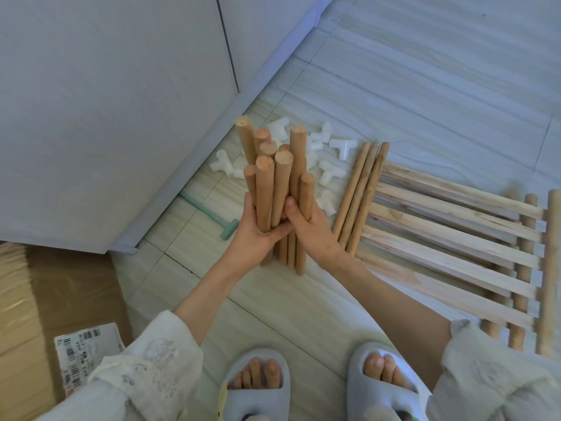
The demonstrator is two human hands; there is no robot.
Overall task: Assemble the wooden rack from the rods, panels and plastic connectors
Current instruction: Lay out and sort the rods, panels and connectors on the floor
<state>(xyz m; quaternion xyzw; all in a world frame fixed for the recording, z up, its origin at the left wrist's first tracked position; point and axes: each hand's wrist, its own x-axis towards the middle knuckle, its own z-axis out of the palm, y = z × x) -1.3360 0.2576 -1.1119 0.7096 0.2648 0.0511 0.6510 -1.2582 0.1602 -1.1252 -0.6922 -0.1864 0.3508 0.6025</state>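
rod bundle (274,189) upright over floor, centre | left hand (258,229) and right hand (306,223) both wrapped around its lower part | judged light, stiff, smooth, prone to slide apart: squeeze low | connectors (331,150) beyond, slatted panels (449,235) right

A brown corrugated cardboard box (36,302) lies flat at the near left, with a white printed shipping label (88,350) stuck near its right edge. Pale wood-grain floor tiles (425,86) with dark grout lines cover the ground. A tall white cabinet panel (106,117) fills the far left, its base running diagonally across the floor. Just beside that base lies a small mint-green plastic T-shaped tool (212,217). Two pale grey-blue rubber slippers (258,387) sit at the near edge.
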